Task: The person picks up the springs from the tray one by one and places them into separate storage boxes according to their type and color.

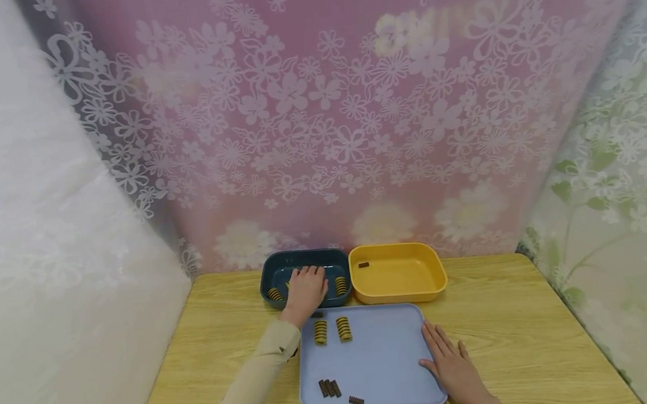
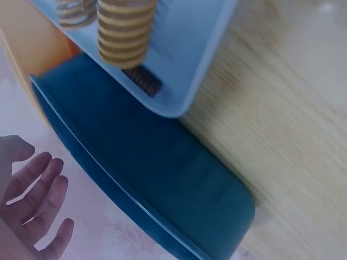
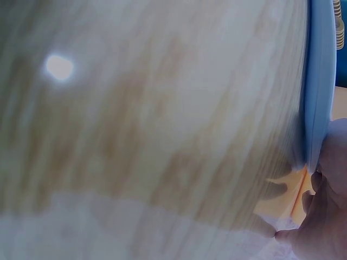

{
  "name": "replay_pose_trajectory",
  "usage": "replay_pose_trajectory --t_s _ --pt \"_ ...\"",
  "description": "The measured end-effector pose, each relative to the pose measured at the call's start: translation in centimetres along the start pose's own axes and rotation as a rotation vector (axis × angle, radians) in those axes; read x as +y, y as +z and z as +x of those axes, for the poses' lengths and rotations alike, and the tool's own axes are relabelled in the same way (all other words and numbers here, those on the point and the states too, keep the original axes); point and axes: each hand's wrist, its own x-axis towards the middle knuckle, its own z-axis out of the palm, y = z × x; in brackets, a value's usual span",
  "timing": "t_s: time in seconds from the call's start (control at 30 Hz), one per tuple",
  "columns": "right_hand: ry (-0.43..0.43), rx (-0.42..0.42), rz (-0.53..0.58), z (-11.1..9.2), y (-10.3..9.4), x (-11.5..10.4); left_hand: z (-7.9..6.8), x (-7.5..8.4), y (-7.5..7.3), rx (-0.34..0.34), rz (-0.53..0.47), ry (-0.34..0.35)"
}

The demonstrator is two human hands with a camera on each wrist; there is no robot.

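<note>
My left hand (image 1: pixel 305 291) reaches over the dark teal bin (image 1: pixel 282 258), palm down. In the left wrist view its fingers (image 2: pixel 44 197) are apart and slightly bent, with nothing seen between them. Yellow coil springs lie in that bin, one spring (image 1: pixel 274 294) on the left and another spring (image 1: pixel 341 286) on the right; a bit of yellow shows beside the hand, partly hidden. My right hand (image 1: pixel 452 365) rests with extended fingers at the right edge of the light blue tray (image 1: pixel 391 360). On the tray stand two yellow springs (image 1: pixel 343 329), with several small dark brown springs (image 1: pixel 329 388) near its front.
A yellow bin (image 1: pixel 400 298) adjoins the teal one on the right, with one small dark spring (image 1: pixel 364 264) inside. Another dark spring (image 2: pixel 142 80) lies in the tray's far left corner. Behind the wooden table (image 1: pixel 512 326) hangs a flowered pink curtain (image 1: pixel 347 131).
</note>
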Motion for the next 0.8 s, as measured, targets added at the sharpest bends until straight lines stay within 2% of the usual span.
replay_pose_trajectory --t_s 0.27,0.47,0.63,0.73,0.8 --pt "0.034 -0.066 -0.003 0.2 -0.3 -0.1 -1.4 1.9 -0.2 0.068 -0.049 0.042" --pt "0.04 -0.08 -0.001 0.3 -0.5 -0.2 -2.9 3.4 -0.1 0.007 -0.084 0.084" --pt "0.047 -0.087 -0.007 0.3 -0.4 -0.2 -4.3 4.5 0.3 0.013 -0.063 0.138" --pt "0.049 -0.092 -0.014 0.3 -0.4 -0.1 -4.9 5.0 0.4 -0.008 -0.041 0.151" --pt "0.052 -0.096 -0.015 0.3 -0.3 -0.1 -5.3 5.3 0.5 -0.046 -0.026 0.152"
